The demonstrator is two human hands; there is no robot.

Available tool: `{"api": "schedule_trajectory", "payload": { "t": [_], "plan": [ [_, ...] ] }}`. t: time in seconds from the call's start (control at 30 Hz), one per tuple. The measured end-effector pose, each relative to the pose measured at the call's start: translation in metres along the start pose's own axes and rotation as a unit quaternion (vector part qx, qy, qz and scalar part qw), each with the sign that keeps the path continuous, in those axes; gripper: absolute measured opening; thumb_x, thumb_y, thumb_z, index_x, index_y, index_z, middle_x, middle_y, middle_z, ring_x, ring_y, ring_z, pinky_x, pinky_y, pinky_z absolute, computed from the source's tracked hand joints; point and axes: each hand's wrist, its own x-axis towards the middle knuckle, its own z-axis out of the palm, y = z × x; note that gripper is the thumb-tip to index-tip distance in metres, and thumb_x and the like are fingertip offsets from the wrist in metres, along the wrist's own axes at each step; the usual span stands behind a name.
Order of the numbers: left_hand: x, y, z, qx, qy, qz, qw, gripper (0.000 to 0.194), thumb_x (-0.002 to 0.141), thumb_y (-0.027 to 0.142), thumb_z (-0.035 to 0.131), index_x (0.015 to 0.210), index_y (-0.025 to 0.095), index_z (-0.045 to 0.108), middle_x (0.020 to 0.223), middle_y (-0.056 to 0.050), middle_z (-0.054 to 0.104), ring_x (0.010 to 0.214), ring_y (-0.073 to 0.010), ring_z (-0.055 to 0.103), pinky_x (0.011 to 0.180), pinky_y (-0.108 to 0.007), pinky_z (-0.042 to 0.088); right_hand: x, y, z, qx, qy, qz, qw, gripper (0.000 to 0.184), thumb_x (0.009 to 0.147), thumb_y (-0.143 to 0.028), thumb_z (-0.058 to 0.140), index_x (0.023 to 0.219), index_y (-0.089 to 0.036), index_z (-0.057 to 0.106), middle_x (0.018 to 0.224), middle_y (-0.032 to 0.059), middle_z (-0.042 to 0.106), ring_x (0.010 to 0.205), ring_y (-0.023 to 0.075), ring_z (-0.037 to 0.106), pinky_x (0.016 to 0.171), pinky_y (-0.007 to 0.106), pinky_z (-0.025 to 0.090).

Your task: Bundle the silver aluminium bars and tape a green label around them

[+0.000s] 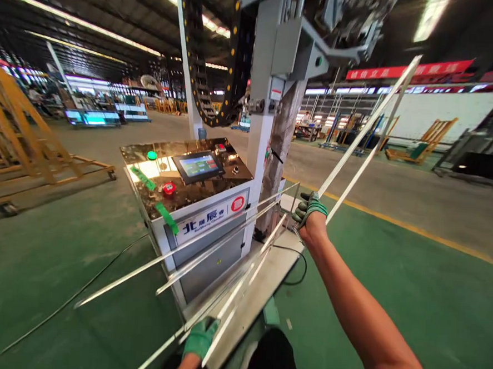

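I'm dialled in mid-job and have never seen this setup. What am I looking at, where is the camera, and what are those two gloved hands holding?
The single picture comes from a camera worn on the person's head, looking forward and down, so both arms reach in from the bottom edge. It is a large factory hall with a green floor. Straight ahead stands a white machine console with a touchscreen, a red button and a green button on its glossy top; a grey column rises behind it. Both hands wear green gloves. The right hand is shut around long thin metal strips that slant up to the right. The left hand, low in the picture, grips more strips beside the console. Yellow racks stand at far left.
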Motion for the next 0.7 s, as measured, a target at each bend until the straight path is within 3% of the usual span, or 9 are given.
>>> {"api": "schedule_trajectory", "payload": {
  "t": [0.17, 0.3, 0.47, 0.63, 0.7],
  "plan": [
    [0.019, -0.005, -0.003, 0.012, 0.006, 0.047, 0.999, 0.035, 0.098, 0.037, 0.046, 0.101, 0.016, 0.074, 0.1, -0.008, 0.079, 0.096, -0.0175, 0.071, 0.089, -0.023, 0.049, -0.04, 0.082, -0.053, 0.007, 0.075, 0.112, 0.991, 0.046, 0.086, -0.066, 0.063, 0.084, -0.021, 0.053, 0.048, -0.0106, 0.036, 0.037, 0.0048, 0.024, 0.035, 0.017, 0.014],
    [0.02, -0.007, 0.003, 0.002, 0.017, 0.056, 0.998, 0.035, 0.098, 0.035, 0.048, 0.1, 0.014, 0.075, 0.097, -0.008, 0.079, 0.091, -0.0173, 0.071, 0.085, -0.023, 0.049, -0.075, 0.157, -0.08, 0.01, 0.12, 0.203, 0.972, 0.041, 0.083, -0.059, 0.065, 0.082, -0.02, 0.054, 0.048, -0.0094, 0.039, 0.036, 0.005, 0.026, 0.035, 0.017, 0.018],
    [0.024, -0.017, 0.015, 0.002, 0.015, 0.055, 0.998, 0.036, 0.098, 0.038, 0.046, 0.096, 0.016, 0.074, 0.089, -0.006, 0.076, 0.085, -0.0163, 0.069, 0.082, -0.024, 0.048, -0.125, 0.23, -0.097, 0.006, 0.143, 0.296, 0.944, 0.044, 0.077, -0.061, 0.066, 0.084, -0.02, 0.054, 0.048, -0.0084, 0.039, 0.035, 0.0065, 0.027, 0.034, 0.019, 0.016],
    [0.029, -0.023, 0.02, -0.017, 0.002, 0.047, 0.999, 0.036, 0.097, 0.04, 0.043, 0.092, 0.018, 0.071, 0.076, -0.004, 0.072, 0.077, -0.0167, 0.065, 0.073, -0.025, 0.047, -0.171, 0.286, -0.106, -0.001, 0.159, 0.33, 0.931, 0.049, 0.077, -0.07, 0.063, 0.085, -0.022, 0.055, 0.05, -0.0079, 0.039, 0.036, 0.0071, 0.027, 0.035, 0.019, 0.019],
    [0.029, -0.023, 0.02, -0.03, 0.0, 0.039, 0.999, 0.037, 0.096, 0.042, 0.044, 0.091, 0.019, 0.071, 0.074, -0.003, 0.071, 0.075, -0.0174, 0.065, 0.07, -0.026, 0.047, -0.184, 0.3, -0.109, -0.019, 0.112, 0.323, 0.939, 0.051, 0.083, -0.072, 0.057, 0.085, -0.022, 0.057, 0.051, -0.0081, 0.038, 0.037, 0.0074, 0.029, 0.036, 0.019, 0.021]
  ]
}}
